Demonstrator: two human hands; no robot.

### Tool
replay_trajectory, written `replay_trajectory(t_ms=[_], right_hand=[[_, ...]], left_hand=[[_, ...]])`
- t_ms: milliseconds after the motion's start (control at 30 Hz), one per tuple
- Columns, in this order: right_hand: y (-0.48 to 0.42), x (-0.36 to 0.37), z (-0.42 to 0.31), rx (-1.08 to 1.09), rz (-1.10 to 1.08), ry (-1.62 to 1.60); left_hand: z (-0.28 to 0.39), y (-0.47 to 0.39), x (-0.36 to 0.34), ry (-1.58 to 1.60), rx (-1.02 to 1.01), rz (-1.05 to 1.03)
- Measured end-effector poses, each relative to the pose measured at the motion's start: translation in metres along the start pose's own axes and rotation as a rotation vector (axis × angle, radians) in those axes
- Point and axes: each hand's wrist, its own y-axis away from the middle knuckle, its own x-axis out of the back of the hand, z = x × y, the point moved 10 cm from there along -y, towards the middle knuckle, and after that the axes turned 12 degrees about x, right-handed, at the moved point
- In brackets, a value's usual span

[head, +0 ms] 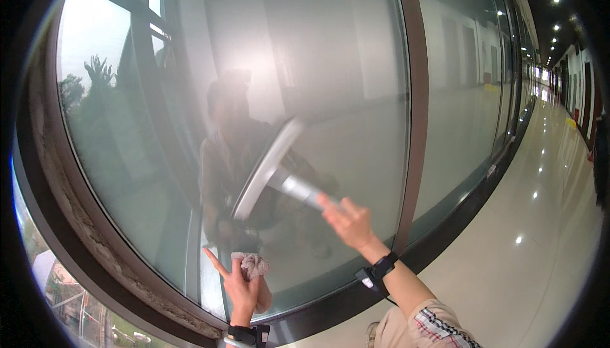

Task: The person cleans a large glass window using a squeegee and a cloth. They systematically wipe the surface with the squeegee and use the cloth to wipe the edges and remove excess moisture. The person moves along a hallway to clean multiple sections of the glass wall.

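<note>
My right hand (pixel 347 222) grips the grey handle of a window squeegee (pixel 269 167). Its long light head is tilted against the large glass pane (pixel 343 157), and the tool is slightly blurred. Lower down and to the left, my left hand (pixel 242 288) holds a bunched, greyish-pink cloth (pixel 255 266) close to the bottom of the glass. The index finger of that hand points up and away from the cloth. A dim reflection of a person shows in the pane behind the squeegee.
A brown metal mullion (pixel 414 110) separates this pane from others on the right. Along the bottom runs a dark sill (pixel 329 322). The left window frame (pixel 90 233) has a rough, worn edge. A glossy tiled corridor floor (pixel 514 262) stretches away to the right.
</note>
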Motion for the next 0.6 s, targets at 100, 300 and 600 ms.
replay_trajectory(t_ms=[100,300,600], right_hand=[[0.036,0.021,0.086,-0.525,0.388,-0.005],[0.095,-0.005,0.095,-1.347,0.412,-0.526],[0.037,-0.021,-0.018,-0.159,-0.137,-0.169]], left_hand=[[0.005,-0.002,-0.005,0.021,-0.015,0.003],[-0.006,0.001,-0.006,0.054,0.073,-0.002],[-0.001,-0.004,-0.007,0.025,0.009,-0.011]])
